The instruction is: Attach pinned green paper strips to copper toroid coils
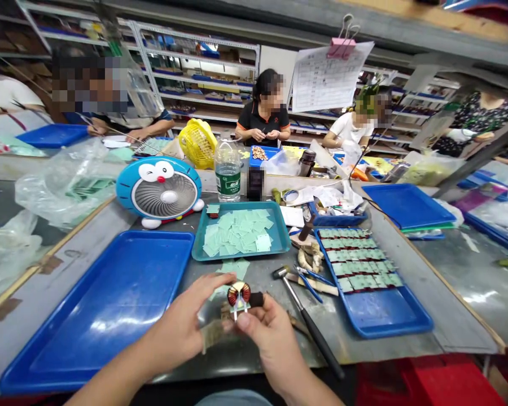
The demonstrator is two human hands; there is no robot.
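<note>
My left hand [182, 321] and my right hand [271, 344] pinch a copper-wound toroidal coil [239, 294] between them, just above the workbench. Its winding is dark reddish copper, and a pale green card [241, 305] sits beneath it with wire leads pointing down. A short black piece [257, 299] sticks out to the right of the coil, partly behind my right thumb. Under my hands lies a brownish, frayed bundle [214, 334], too blurred to name. Loose pale green insulating squares [236, 268] lie just beyond the coil.
A teal tray [201, 237] holds pale green squares. A blue tray [385, 316] holds rows of green cards, and a large blue tray [97, 316] lies left. A black-handled hammer [309, 321], blue-handled pliers [309, 283], a cartoon-shaped fan [158, 192] and a water bottle [227, 172] stand nearby. Co-workers sit opposite.
</note>
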